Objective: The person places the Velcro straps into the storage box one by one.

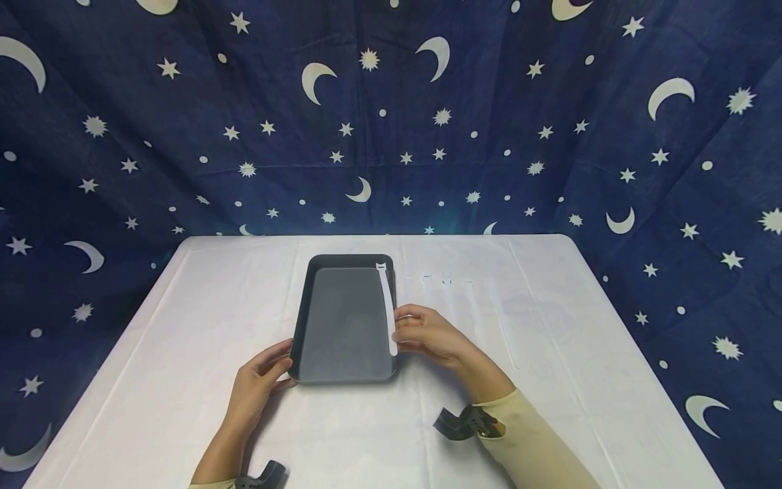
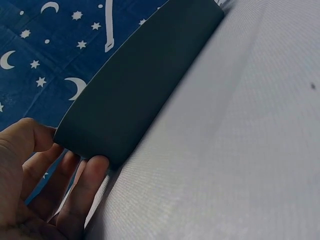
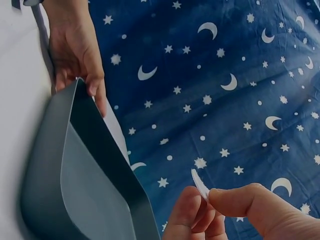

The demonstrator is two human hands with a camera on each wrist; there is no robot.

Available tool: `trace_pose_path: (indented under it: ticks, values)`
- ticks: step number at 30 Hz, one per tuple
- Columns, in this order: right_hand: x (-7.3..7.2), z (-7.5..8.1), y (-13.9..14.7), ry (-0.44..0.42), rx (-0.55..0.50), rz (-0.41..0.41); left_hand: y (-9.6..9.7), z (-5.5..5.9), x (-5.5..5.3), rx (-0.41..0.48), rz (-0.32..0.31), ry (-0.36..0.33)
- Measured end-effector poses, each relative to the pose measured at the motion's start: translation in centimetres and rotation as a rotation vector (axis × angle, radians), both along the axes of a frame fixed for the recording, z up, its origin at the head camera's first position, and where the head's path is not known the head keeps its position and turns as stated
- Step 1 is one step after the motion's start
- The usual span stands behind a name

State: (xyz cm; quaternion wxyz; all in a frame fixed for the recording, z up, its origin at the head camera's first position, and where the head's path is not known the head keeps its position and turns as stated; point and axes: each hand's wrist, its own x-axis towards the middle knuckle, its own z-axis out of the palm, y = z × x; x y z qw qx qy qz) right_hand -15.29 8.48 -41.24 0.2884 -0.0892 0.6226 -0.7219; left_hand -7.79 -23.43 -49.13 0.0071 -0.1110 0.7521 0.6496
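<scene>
A dark grey rectangular tray [image 1: 349, 326] with raised walls lies on the white table. My left hand [image 1: 255, 386] grips its near left corner, thumb at the rim and fingers against the outer wall, as the left wrist view shows. Over the tray's right side, my right hand [image 1: 430, 336] pinches a white cable strap [image 1: 387, 305] between thumb and fingers near its lower end. The strap's slotted head points toward the tray's far right corner. In the left wrist view the strap [image 2: 109, 25] shows above the tray's rim; in the right wrist view only its short end [image 3: 199, 184] shows.
Several more white straps [image 1: 447, 288] lie in a row on the table [image 1: 550, 407], right of the tray, hard to see against the white cloth. A dark blue curtain [image 1: 391, 136] with moons and stars hangs behind and beside the table.
</scene>
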Motion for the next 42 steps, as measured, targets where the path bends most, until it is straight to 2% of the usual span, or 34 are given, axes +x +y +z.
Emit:
trace_pose_path:
  ticks: [12,22,33,42]
  values:
    - [-0.1,-0.1,-1.8,-0.024,-0.001,0.021,0.2,0.4,0.1,0.013,-0.001,-0.003]
    - [-0.3,-0.5,-3.2,-0.025,0.026,0.057,0.2,0.0,0.0,-0.005,0.005,0.000]
    - [-0.5,-0.7,-5.4,-0.048,0.013,0.107,0.3,0.5,0.2,0.011,0.002,-0.003]
    - [-0.7,-0.5,-6.7,-0.080,0.011,0.126,0.2,0.3,0.1,0.011,-0.004,-0.001]
